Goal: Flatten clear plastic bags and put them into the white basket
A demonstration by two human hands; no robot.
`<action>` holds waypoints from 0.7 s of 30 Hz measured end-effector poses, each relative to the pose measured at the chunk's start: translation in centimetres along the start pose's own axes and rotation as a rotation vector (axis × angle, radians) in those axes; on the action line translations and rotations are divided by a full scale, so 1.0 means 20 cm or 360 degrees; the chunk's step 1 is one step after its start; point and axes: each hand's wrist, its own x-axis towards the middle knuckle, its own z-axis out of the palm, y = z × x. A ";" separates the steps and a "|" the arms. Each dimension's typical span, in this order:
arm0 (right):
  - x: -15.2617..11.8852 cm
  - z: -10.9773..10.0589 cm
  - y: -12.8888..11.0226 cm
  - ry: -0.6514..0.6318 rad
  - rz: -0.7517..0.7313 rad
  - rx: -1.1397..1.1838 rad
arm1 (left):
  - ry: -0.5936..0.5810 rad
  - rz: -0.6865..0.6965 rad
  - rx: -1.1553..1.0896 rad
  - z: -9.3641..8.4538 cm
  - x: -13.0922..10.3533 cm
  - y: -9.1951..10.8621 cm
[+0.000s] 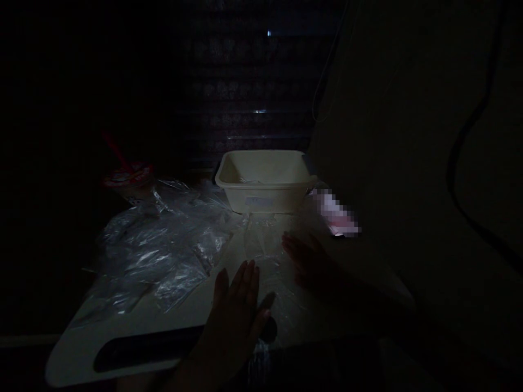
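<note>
The scene is very dark. My left hand [235, 307] lies palm down with its fingers stretched out at the near edge of the pale board [77, 351]. To its right, my right hand [312, 264] points left, its fingers extended, low over the board or resting on it; the dark hides which. Between and just beyond both hands, a clear plastic bag [263, 245] is spread flat. A crumpled heap of clear plastic bags [159, 250] spreads over the board's left side. Neither hand visibly grips anything.
Behind the flat bag stands a cream plastic basin [265, 196] with a little clear plastic inside. A lidded cup [131, 182] with a red straw is at the back left. A blurred pinkish object [337, 215] lies right of the basin. The board has a long dark slot [143, 348].
</note>
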 end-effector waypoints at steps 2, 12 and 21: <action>0.00 0.01 -0.02 -0.0047 -0.0048 0.0006 | 0.0022 0.0038 0.0002 -0.02 0.02 0.00; -0.01 0.01 -0.05 -0.0082 -0.0140 0.0042 | -0.0064 0.0183 -0.0076 -0.03 0.07 0.00; 0.00 0.01 -0.04 -0.0058 -0.0066 0.0012 | -0.0045 0.0085 -0.0133 -0.08 0.01 0.02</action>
